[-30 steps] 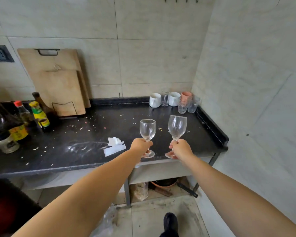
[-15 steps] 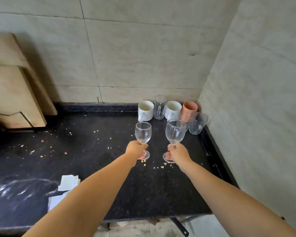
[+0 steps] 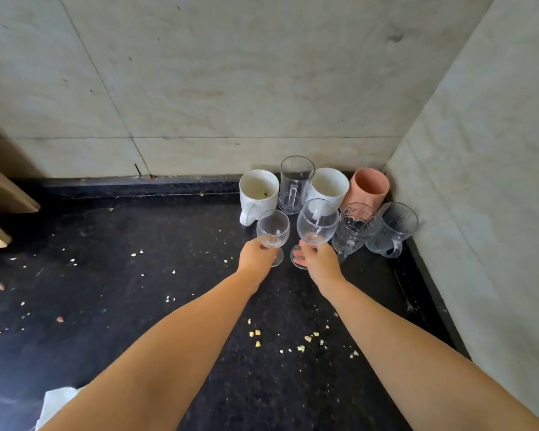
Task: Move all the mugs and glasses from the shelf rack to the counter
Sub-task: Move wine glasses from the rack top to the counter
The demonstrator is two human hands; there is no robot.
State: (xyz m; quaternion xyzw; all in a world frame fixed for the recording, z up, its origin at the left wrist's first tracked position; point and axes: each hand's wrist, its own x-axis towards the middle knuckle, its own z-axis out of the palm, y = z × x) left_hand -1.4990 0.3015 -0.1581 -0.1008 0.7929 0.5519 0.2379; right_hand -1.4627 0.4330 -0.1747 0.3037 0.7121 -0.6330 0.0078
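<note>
Gripping one stemmed glass each, both hands reach toward the far right corner of the black counter (image 3: 137,275). The left hand (image 3: 255,256) has its fingers curled round the stem of the smaller wine glass (image 3: 273,228), which stands upright with its foot at or just above the counter; contact cannot be confirmed. The right hand (image 3: 318,262) pinches the stem of the larger wine glass (image 3: 317,220) just below the bowl, fingertips visible through the foot. The two glasses stand side by side, close but apart.

Directly beyond the hands, a cluster of vessels occupies the corner. Beyond the left hand: a white mug (image 3: 259,191), handle toward the person. Between and beyond both hands: a clear glass mug (image 3: 294,181). Beyond the right hand: a second white mug (image 3: 330,185) and a pink cup (image 3: 367,188) next to the side wall. To the right of the right hand: two patterned glass mugs (image 3: 353,228) (image 3: 392,228), just beside each other.

Crumbs (image 3: 255,335) lie scattered on the counter beneath both forearms. A wooden board (image 3: 0,194) leans far to the left of the left hand.
</note>
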